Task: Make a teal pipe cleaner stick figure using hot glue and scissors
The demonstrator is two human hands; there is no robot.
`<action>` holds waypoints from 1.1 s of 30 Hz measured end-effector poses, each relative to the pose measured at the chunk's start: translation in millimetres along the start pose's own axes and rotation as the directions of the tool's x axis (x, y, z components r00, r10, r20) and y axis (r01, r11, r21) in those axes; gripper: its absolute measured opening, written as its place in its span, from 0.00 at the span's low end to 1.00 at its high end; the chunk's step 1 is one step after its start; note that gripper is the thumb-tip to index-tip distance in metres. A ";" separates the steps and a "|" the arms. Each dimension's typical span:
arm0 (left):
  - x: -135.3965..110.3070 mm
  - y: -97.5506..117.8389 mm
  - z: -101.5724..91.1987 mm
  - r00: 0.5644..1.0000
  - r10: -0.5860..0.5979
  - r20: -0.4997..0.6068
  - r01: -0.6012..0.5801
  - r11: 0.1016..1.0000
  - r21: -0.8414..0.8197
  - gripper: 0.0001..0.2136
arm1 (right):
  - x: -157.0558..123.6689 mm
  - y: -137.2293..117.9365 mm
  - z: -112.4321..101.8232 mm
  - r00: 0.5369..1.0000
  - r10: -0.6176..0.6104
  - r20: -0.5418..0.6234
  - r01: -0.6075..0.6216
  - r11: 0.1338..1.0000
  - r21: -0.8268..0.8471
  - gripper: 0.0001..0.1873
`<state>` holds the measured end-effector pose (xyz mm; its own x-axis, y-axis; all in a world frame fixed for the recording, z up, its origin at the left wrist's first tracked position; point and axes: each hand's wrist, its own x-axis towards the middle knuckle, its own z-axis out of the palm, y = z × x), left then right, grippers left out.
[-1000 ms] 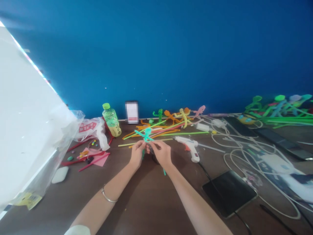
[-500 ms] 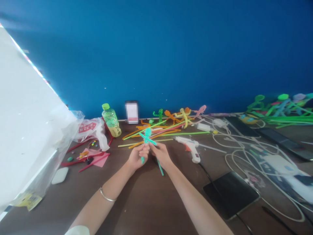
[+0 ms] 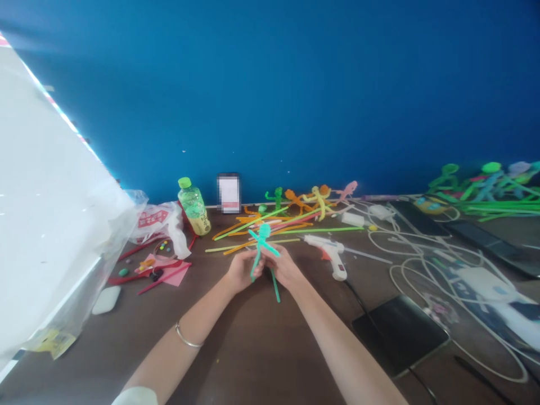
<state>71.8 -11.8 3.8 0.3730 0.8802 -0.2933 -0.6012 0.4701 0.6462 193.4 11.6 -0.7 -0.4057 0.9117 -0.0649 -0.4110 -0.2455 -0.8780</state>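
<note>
A turquoise pipe-cleaner figure (image 3: pixel 264 243) stands upright above my hands, with a round head, spread arms and long legs hanging down. My left hand (image 3: pixel 242 271) and my right hand (image 3: pixel 282 267) meet close together below its arms, and both fingers pinch the figure's body. One leg passes down past my right hand and ends over the wooden table (image 3: pixel 253 337). Where the hands overlap, the middle of the figure is hidden. A white hot glue gun (image 3: pixel 331 256) lies just right of my right hand.
Loose coloured pipe cleaners (image 3: pixel 261 228) and small pipe-cleaner figures (image 3: pixel 304 199) lie behind my hands against a blue wall (image 3: pixel 270 84). A green-capped bottle (image 3: pixel 194 208) and pink paper (image 3: pixel 169 271) are left. White cables (image 3: pixel 422 264) and a black tablet (image 3: pixel 399 334) are right. A large white sheet in plastic (image 3: pixel 50 197) looms left.
The turquoise figure has moved slightly right and tilted, and my hands have closed in around its middle. The view has shifted a little with my head.
</note>
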 end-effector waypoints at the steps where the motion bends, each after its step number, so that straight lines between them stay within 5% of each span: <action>1: 1.5 -3.3 0.5 0.989 0.143 -0.030 -0.139 0.984 0.109 0.10 | 0.3 -0.1 0.6 1.000 -0.009 -0.003 0.009 1.000 -0.003 0.13; 4: 1.5 -11.6 2.4 0.834 0.550 -0.054 -0.484 0.775 0.407 0.09 | 0.7 -1.0 3.0 0.990 -0.101 -0.103 0.093 0.993 -0.078 0.14; 7: -2.6 -14.1 3.4 0.658 0.752 -0.038 -0.579 0.538 0.612 0.14 | -0.1 -0.8 6.2 0.921 -0.289 -0.261 0.205 0.930 -0.306 0.13; 10: -4.7 -12.4 1.2 0.624 0.780 -0.045 -0.544 0.474 0.692 0.09 | -2.2 1.2 10.1 0.843 -0.443 -0.305 0.241 0.818 -0.522 0.12; 14: -1.5 -9.0 -3.9 0.612 0.788 -0.065 -0.511 0.456 0.729 0.02 | -4.6 2.2 13.8 0.835 -0.478 -0.271 0.261 0.778 -0.571 0.14; 18: 4.5 -6.8 -5.9 0.638 0.760 -0.123 -0.512 0.538 0.670 0.06 | -4.1 0.6 13.2 0.889 -0.416 -0.190 0.283 0.827 -0.486 0.13; 24: 8.2 -5.3 -3.2 0.828 0.520 -0.211 -0.465 0.846 0.260 0.11 | 0.2 0.6 6.9 0.970 -0.149 -0.191 0.104 0.968 -0.228 0.16; 33: 3.9 0.1 -0.4 0.921 0.339 -0.191 -0.328 0.940 0.091 0.06 | 2.2 -13.3 -5.6 0.980 -0.071 -0.184 0.051 0.993 -0.111 0.14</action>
<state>72.9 -8.3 2.4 0.0044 0.9826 -0.1855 -0.6229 0.1478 0.7682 202.5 18.7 8.2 -0.2186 0.9717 -0.0889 -0.3380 -0.1609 -0.9273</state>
